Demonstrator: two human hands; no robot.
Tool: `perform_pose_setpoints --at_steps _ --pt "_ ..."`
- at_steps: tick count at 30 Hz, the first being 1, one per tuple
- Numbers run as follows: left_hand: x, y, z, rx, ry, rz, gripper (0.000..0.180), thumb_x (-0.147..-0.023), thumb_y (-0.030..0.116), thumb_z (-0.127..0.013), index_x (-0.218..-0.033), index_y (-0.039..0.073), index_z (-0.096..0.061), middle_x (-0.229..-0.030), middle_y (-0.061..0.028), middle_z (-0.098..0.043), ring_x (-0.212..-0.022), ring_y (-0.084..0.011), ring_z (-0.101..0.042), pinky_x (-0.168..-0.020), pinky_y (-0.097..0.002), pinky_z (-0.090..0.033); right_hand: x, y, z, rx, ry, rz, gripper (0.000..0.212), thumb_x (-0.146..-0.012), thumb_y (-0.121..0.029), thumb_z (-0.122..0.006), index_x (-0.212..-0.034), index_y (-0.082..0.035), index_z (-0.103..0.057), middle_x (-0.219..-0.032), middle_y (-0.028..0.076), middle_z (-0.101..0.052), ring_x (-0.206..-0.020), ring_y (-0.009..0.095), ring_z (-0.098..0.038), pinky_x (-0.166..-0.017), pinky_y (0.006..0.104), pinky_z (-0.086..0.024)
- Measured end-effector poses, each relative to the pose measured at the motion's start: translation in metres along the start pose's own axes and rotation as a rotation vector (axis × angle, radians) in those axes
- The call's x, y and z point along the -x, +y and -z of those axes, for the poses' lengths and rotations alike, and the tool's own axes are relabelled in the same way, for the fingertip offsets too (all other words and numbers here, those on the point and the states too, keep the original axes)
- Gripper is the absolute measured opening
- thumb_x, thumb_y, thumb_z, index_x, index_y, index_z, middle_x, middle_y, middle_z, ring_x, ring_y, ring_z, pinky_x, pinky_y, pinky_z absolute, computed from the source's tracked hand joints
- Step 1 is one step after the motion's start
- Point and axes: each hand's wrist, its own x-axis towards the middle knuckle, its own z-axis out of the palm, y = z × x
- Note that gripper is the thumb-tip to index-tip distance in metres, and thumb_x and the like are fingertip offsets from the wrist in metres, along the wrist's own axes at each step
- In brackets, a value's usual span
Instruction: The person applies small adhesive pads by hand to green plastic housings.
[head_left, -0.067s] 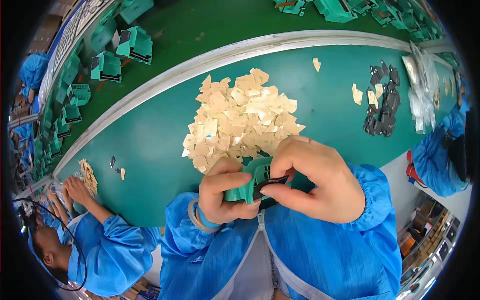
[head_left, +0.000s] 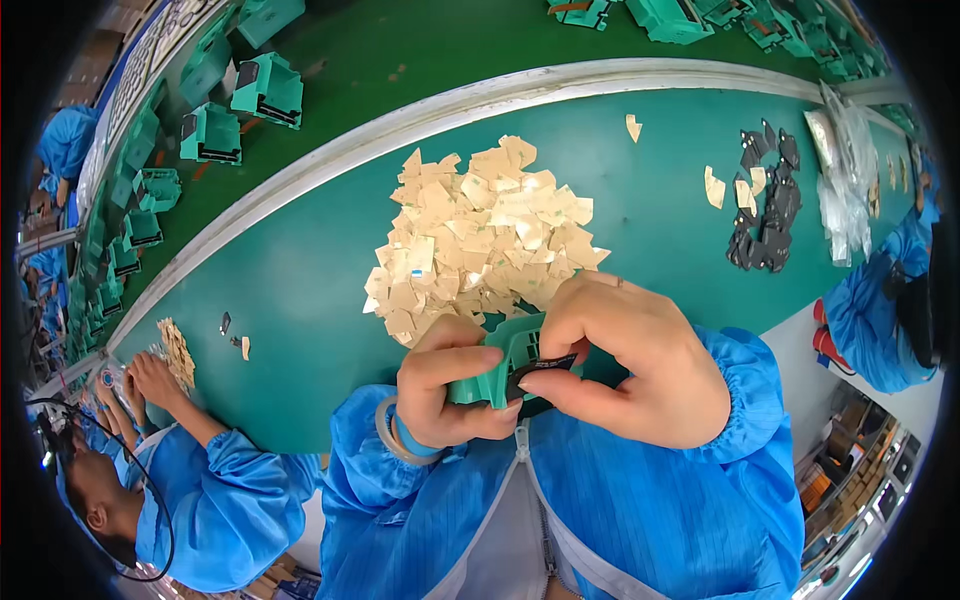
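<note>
My left hand (head_left: 445,385) is closed around a green plastic housing (head_left: 488,388) with slotted openings, held close in front of my jacket. Between the thumb and fingers of my right hand (head_left: 640,365) is a thin black piece (head_left: 540,374). Its left end lies against the housing's edge; the fingers cover part of it. Just beyond both hands, a large heap of cream-coloured paper-like pieces (head_left: 480,235) spreads over the green tabletop (head_left: 310,280).
Black pieces (head_left: 770,215) lie in a pile at the right, beside clear plastic bags (head_left: 845,180). Past a pale rail (head_left: 420,105), green housings (head_left: 270,92) stand on a green conveyor (head_left: 400,50). A co-worker in blue (head_left: 200,510) sits at the left.
The black piece looks slightly straighter against the housing's edge. Both hands stay in nearly the same place.
</note>
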Motion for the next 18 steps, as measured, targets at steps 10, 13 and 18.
perform_pose_setpoints --at_steps 10,13,18 --pt "-0.0027 -0.0027 -0.0059 0.003 0.01 -0.008 0.05 -0.065 0.013 -0.079 -0.108 0.006 -0.054 -0.084 -0.0114 -0.052 -0.068 -0.0173 -0.049 -0.057 -0.029 -0.039 0.0034 0.0055 0.0014 -0.016 0.035 0.015 0.023 -0.066 0.0 -0.072 -0.075 -0.005 -0.052 -0.07 0.006 -0.054 -0.064 0.021 -0.052 -0.055 0.0301 -0.039" --pt "-0.0034 -0.0022 -0.0055 -0.005 0.002 -0.011 0.051 -0.065 0.014 -0.079 -0.108 0.005 -0.053 -0.085 -0.0118 -0.052 -0.068 -0.0175 -0.05 -0.057 -0.0288 -0.039 0.0033 0.0052 0.0011 -0.012 0.04 0.023 0.023 -0.065 0.0 -0.073 -0.074 -0.005 -0.052 -0.069 0.006 -0.054 -0.064 0.021 -0.052 -0.055 0.0305 -0.039" --pt "-0.0047 -0.0027 -0.0053 -0.036 -0.029 -0.04 0.051 -0.065 0.013 -0.08 -0.107 0.005 -0.052 -0.084 -0.0128 -0.053 -0.067 -0.0184 -0.052 -0.055 -0.0285 -0.04 0.0043 0.0044 0.0019 0.009 0.058 0.032 0.019 -0.068 -0.001 -0.068 -0.074 -0.005 -0.05 -0.066 0.004 -0.05 -0.063 0.022 -0.052 -0.057 0.0331 -0.041"
